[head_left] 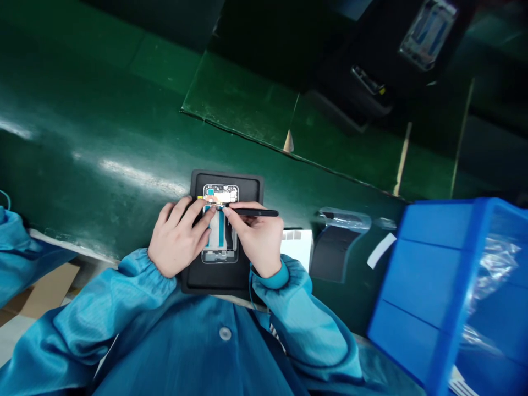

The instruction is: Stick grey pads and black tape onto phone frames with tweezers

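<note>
An opened phone frame with blue strips inside lies in a black tray on the green bench. My left hand rests on the frame's left side, fingers stretched out and pressing near its upper part. My right hand is closed in a pinch round a thin black stick tool, whose tip touches the frame's top area near a small orange and yellow part.
A blue plastic bin with clear bags stands at the right. A black pad under clear film and a white card lie beside the tray. Another phone frame sits on a dark fixture far back right. Green mat lies behind.
</note>
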`<state>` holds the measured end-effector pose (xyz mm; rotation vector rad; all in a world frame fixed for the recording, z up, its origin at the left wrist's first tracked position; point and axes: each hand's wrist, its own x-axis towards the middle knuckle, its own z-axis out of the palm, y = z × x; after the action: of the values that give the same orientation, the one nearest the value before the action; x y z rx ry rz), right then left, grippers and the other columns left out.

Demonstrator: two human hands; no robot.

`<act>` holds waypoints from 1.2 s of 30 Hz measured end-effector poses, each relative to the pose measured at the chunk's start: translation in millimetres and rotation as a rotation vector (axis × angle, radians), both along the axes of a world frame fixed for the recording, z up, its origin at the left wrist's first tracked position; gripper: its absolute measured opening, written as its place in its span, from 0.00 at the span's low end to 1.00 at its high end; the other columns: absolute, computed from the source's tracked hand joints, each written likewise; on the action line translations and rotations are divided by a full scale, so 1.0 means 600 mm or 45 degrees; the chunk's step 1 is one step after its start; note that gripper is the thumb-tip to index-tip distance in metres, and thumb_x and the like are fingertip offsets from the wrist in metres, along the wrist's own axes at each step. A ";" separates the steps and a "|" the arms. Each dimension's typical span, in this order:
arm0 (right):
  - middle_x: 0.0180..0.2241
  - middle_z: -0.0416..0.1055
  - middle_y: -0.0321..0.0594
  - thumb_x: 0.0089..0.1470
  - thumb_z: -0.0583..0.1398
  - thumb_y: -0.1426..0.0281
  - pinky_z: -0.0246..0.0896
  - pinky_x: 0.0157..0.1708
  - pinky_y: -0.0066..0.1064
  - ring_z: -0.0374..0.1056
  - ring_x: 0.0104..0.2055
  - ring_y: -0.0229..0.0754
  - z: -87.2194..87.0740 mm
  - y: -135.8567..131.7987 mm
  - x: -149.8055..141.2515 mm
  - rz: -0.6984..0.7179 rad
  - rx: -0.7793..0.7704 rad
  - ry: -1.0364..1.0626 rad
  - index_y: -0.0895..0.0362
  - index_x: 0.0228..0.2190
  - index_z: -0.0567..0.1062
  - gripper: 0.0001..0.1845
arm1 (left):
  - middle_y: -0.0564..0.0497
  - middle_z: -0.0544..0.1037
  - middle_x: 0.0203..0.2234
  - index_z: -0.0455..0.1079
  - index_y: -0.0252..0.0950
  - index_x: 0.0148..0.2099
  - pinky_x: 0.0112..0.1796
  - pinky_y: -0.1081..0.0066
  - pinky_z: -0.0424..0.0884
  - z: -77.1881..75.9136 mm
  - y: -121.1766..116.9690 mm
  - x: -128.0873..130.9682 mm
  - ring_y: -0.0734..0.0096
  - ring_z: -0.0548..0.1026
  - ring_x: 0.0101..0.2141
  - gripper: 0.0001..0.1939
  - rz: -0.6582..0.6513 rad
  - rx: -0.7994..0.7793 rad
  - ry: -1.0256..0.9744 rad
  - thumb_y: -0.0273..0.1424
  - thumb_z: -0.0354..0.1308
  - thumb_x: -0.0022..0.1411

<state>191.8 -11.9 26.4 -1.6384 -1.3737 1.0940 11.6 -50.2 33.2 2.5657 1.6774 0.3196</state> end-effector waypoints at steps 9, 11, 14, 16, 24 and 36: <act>0.32 0.82 0.39 0.50 0.70 0.66 0.76 0.34 0.32 0.79 0.32 0.43 0.009 -0.012 0.011 -0.174 0.039 0.152 0.55 0.33 0.81 0.08 | 0.41 0.75 0.56 0.68 0.37 0.63 0.53 0.49 0.64 0.005 0.009 0.004 0.49 0.70 0.56 0.22 -0.072 -0.085 -0.023 0.32 0.51 0.69; 0.32 0.82 0.38 0.50 0.71 0.67 0.77 0.34 0.32 0.79 0.33 0.43 0.009 -0.018 0.013 -0.186 0.034 0.214 0.54 0.33 0.81 0.07 | 0.42 0.75 0.55 0.68 0.40 0.63 0.54 0.48 0.65 0.009 0.017 -0.003 0.48 0.70 0.56 0.22 -0.099 -0.104 -0.022 0.33 0.52 0.69; 0.33 0.83 0.39 0.49 0.71 0.67 0.77 0.35 0.33 0.80 0.34 0.43 0.007 -0.025 0.015 -0.192 0.034 0.275 0.54 0.33 0.81 0.08 | 0.42 0.74 0.56 0.72 0.41 0.59 0.53 0.50 0.68 0.015 0.030 -0.025 0.49 0.70 0.56 0.19 -0.237 -0.121 -0.022 0.35 0.54 0.69; 0.33 0.83 0.39 0.49 0.71 0.67 0.77 0.35 0.34 0.80 0.34 0.44 0.006 -0.027 0.016 -0.192 0.031 0.274 0.55 0.33 0.81 0.08 | 0.43 0.73 0.58 0.74 0.41 0.56 0.53 0.52 0.69 0.017 0.033 -0.040 0.50 0.69 0.58 0.17 -0.352 -0.140 -0.044 0.37 0.54 0.69; 0.33 0.83 0.39 0.49 0.71 0.67 0.78 0.36 0.35 0.79 0.34 0.43 0.005 -0.022 0.015 -0.186 0.046 0.300 0.54 0.33 0.81 0.08 | 0.39 0.72 0.59 0.69 0.35 0.61 0.58 0.50 0.68 0.008 0.019 -0.031 0.49 0.67 0.61 0.22 -0.233 -0.135 -0.038 0.37 0.55 0.69; 0.34 0.82 0.41 0.49 0.71 0.65 0.75 0.46 0.43 0.79 0.39 0.48 0.025 -0.105 0.081 -0.318 -0.008 0.264 0.53 0.33 0.82 0.08 | 0.45 0.78 0.34 0.68 0.34 0.53 0.34 0.63 0.73 0.013 -0.020 -0.009 0.56 0.79 0.35 0.19 0.536 -0.357 0.017 0.41 0.49 0.69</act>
<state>240.7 -75.0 41.4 -1.6013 -1.0048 1.0851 5.9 -62.5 41.2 2.0139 2.0893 0.0754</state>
